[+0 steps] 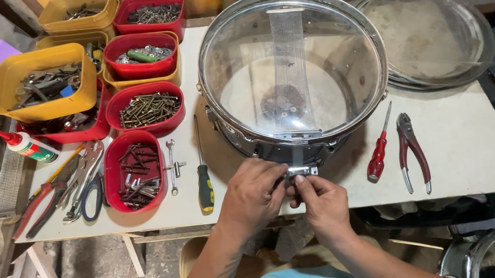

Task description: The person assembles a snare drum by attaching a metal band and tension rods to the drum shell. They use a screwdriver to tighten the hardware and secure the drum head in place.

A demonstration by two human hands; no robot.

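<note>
A chrome snare drum (291, 66) with a clear head stands on the white worktable (461, 151), its band of snare wires running across the middle. At the drum's near side, both hands pinch a small metal clamp piece (303, 170) on the shell. My left hand (253, 194) grips it from the left with fingers curled. From below, my right hand (322, 203) holds it with thumb and forefinger.
A red-handled screwdriver (380, 154) and red pliers (410, 149) lie right of the drum; a green-handled screwdriver (203, 179) lies left. Red and yellow tubs of screws (149, 108) and tools fill the left. A clear drumhead (426, 31) rests at back right.
</note>
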